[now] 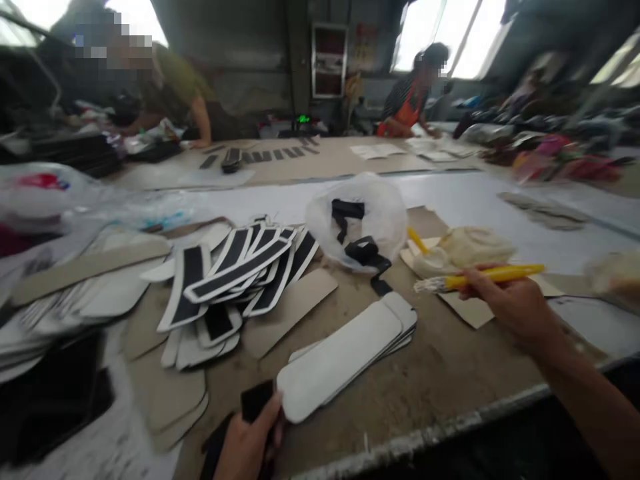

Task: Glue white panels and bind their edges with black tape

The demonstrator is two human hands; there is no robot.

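My right hand (510, 303) is closed round a yellow-handled brush (480, 278), held level with its pale bristles pointing left, above a piece of brown card (473, 310). At the table's near edge my left hand (250, 443) grips a black strip (256, 400). Its thumb presses the near end of a stack of white rounded panels (345, 353). Left of that stack lies a fanned heap of white panels with black strips on them (240, 273).
A clear plastic bag with black straps (360, 227) sits mid-table, next to a lumpy pale container (465, 250) and a second yellow handle (417, 240). Grey card pieces (170, 393) lie at the left. Across the table, two people (165, 87) (415, 93) work.
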